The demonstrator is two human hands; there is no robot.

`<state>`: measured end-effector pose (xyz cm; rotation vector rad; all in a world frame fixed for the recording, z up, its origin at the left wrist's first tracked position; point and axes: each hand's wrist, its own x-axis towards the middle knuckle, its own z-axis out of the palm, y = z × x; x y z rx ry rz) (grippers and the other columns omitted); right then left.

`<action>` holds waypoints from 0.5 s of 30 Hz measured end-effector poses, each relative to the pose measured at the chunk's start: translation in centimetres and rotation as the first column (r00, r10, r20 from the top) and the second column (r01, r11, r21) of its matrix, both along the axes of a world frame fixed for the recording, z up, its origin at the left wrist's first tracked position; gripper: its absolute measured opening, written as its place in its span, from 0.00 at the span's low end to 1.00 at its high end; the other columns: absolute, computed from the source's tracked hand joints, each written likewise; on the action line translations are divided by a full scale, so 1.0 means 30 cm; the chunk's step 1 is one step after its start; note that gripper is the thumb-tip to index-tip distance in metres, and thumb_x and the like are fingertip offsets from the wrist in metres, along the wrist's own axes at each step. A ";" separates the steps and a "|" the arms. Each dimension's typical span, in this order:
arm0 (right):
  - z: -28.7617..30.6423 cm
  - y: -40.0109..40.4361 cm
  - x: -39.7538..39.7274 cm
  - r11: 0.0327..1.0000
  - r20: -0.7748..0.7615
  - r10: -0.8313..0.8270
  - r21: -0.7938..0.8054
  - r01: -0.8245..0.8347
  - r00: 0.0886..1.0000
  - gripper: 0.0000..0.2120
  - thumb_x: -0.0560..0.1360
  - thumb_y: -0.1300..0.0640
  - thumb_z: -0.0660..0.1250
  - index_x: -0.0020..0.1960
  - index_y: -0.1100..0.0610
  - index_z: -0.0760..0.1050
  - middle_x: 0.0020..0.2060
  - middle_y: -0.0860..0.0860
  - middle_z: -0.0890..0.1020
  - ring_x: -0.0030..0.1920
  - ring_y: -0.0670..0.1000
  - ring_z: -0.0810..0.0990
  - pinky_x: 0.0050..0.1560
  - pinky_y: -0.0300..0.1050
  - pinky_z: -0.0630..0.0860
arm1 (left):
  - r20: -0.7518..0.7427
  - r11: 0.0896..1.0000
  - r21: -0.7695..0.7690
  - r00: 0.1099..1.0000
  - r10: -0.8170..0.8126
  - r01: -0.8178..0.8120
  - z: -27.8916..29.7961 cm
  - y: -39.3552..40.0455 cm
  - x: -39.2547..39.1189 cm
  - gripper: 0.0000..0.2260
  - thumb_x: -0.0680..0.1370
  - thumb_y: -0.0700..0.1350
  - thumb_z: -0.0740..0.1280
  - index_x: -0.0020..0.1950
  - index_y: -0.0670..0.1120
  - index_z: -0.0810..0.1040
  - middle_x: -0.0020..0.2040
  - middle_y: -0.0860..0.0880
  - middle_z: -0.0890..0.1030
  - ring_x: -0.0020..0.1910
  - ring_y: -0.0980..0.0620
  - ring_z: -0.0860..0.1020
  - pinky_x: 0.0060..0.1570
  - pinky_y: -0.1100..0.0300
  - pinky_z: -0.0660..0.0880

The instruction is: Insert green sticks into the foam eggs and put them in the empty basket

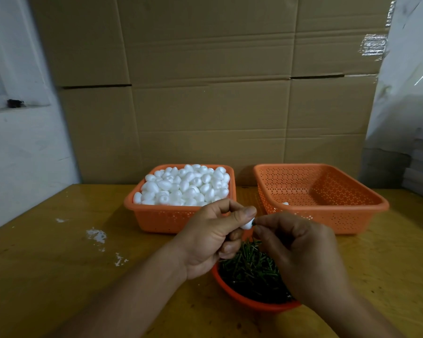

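While our left hand pinches one smooth foam egg, our right hand pinches one green stick against it. Beyond them sit two perforated orange baskets.

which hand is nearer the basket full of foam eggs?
Left. The left hand overlaps the front rim of the egg basket; the right hand is further right, over the bowl of green sticks.

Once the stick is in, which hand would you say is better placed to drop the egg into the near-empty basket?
Probably the left hand: it already pinches the egg, though the basket lies right. The right hand only pinches the stick.
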<state>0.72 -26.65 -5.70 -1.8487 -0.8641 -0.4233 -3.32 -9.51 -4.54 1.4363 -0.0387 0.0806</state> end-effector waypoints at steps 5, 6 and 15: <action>-0.007 -0.003 0.016 0.999 -0.064 -0.012 0.032 0.014 0.998 0.04 0.74 0.56 0.73 0.45 0.46 0.83 0.34 0.40 0.85 0.34 0.41 0.84 0.36 0.52 0.83 | 0.047 1.000 0.004 0.999 -0.003 0.002 0.011 0.002 -0.001 0.13 0.72 0.49 0.73 0.50 0.40 0.81 0.33 0.49 0.71 0.27 0.55 0.69 0.28 0.63 0.63; -0.008 -0.003 0.018 0.999 -0.082 -0.008 0.042 0.011 0.997 0.04 0.74 0.56 0.73 0.45 0.46 0.82 0.35 0.41 0.85 0.34 0.41 0.84 0.37 0.51 0.83 | 0.058 1.000 -0.007 0.998 -0.015 0.015 0.013 0.004 -0.002 0.12 0.72 0.47 0.72 0.50 0.40 0.82 0.33 0.49 0.71 0.28 0.55 0.70 0.29 0.63 0.63; -0.009 0.003 0.020 0.990 -0.180 0.079 0.130 -0.056 0.980 0.05 0.76 0.58 0.72 0.43 0.49 0.82 0.34 0.45 0.86 0.32 0.44 0.85 0.37 0.45 0.83 | 0.145 0.999 0.043 0.989 0.006 -0.012 0.007 0.001 -0.006 0.09 0.74 0.46 0.73 0.50 0.43 0.84 0.31 0.49 0.70 0.28 0.55 0.68 0.29 0.63 0.63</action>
